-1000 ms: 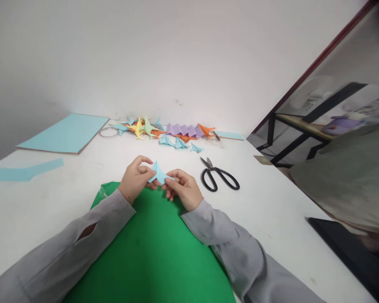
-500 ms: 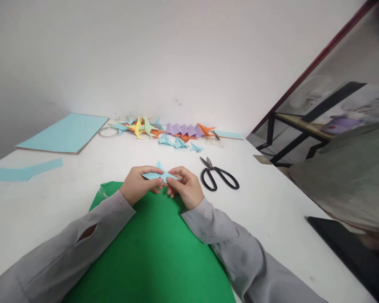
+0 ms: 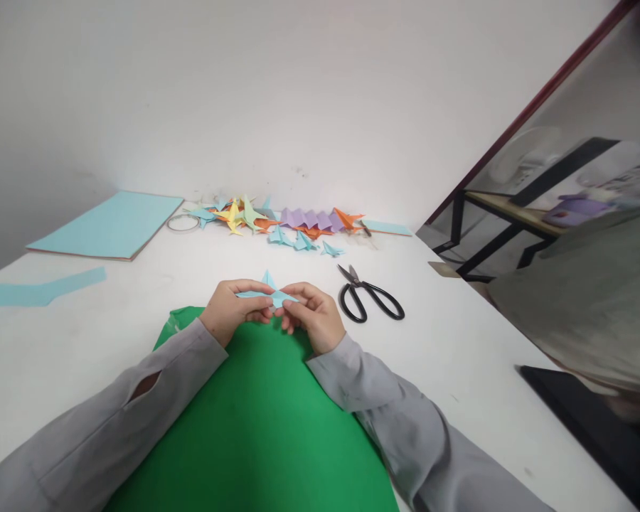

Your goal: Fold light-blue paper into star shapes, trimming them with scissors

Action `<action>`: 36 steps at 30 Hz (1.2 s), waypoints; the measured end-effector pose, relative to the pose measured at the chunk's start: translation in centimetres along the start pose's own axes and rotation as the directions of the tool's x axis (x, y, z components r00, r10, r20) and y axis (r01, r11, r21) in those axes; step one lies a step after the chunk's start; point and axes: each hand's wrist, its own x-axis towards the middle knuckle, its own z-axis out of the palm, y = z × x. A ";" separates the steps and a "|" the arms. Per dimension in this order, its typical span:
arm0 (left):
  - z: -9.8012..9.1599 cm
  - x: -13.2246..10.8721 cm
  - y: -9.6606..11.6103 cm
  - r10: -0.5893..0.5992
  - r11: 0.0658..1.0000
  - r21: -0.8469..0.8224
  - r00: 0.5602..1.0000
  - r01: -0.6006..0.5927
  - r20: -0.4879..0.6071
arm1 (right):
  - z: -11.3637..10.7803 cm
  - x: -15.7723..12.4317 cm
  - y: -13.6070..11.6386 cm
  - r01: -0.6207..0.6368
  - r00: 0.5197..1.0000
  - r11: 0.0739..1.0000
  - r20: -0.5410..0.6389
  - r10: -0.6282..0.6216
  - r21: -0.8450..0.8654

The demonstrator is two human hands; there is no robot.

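Note:
Between my two hands is a light-blue origami crane (image 3: 278, 297) with pointed ends sticking out left, right and up. My left hand (image 3: 233, 307) pinches its left side between thumb and fingers. On the opposite side my right hand (image 3: 313, 316) is closed on it, thumb on top. The fingertips cover part of the folds. Both hands are just above the far end of a green sheet (image 3: 267, 419). To the right of my right hand, black-handled scissors (image 3: 368, 293) lie with their blades slightly apart.
A heap of folded paper cranes (image 3: 240, 213) lies by the wall, beside a purple pleated paper (image 3: 312, 220) and small blue cranes (image 3: 304, 242). Light-blue sheets (image 3: 109, 226), a paper strip (image 3: 45, 288) and a tape roll (image 3: 183, 222) are at the left. Another person's clothing (image 3: 587, 306) shows at right.
My left hand has shifted very slightly left, and the left part of the paper has moved with it. My right hand stays nearly in place.

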 end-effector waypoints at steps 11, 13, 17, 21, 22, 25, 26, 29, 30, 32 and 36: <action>0.1 -0.2 0.2 -0.006 1.000 -0.027 1.000 0.005 -0.017 | -0.1 0.2 0.2 -0.006 1.000 0.998 -0.020 0.007 0.057; 0.1 -0.1 0.1 -0.001 1.000 -0.025 1.000 0.001 -0.008 | -0.1 0.2 0.2 -0.013 1.000 0.997 -0.021 0.015 0.070; -0.1 0.0 0.0 0.008 1.000 -0.022 1.000 -0.008 0.002 | 0.0 0.2 0.0 -0.039 0.999 0.995 -0.023 0.041 0.097; -0.2 0.1 -0.1 0.010 1.000 -0.020 1.000 -0.010 0.014 | 0.0 0.1 -0.2 -0.059 0.998 0.991 -0.020 0.062 0.119; -0.2 0.1 -0.1 0.014 1.000 -0.019 1.000 -0.014 0.014 | 0.0 0.1 -0.2 -0.062 0.998 0.990 -0.018 0.065 0.123; -0.1 0.0 0.0 0.043 0.999 -0.008 0.999 -0.043 0.021 | 0.0 0.1 -0.2 -0.065 0.998 0.991 -0.013 0.067 0.118; 0.0 0.0 0.0 0.051 0.999 0.001 0.998 -0.051 0.022 | 0.0 0.1 -0.1 -0.062 0.998 0.992 -0.011 0.064 0.110; 0.2 -0.1 0.0 0.038 0.999 0.024 0.999 -0.038 0.007 | 0.0 0.0 -0.1 -0.045 0.999 0.996 -0.005 0.045 0.081; 0.2 -0.1 0.0 0.026 0.999 0.022 1.000 -0.026 0.000 | 0.0 0.0 -0.1 -0.040 0.999 0.996 -0.003 0.040 0.074; 0.2 -0.1 0.0 0.005 1.000 0.007 1.000 -0.005 -0.006 | 0.0 -0.1 -0.2 -0.038 0.999 0.997 0.004 0.037 0.070; 0.1 0.0 -0.1 -0.019 1.000 -0.019 1.000 0.019 0.003 | 0.0 -0.1 -0.2 -0.037 0.999 0.996 0.011 0.037 0.076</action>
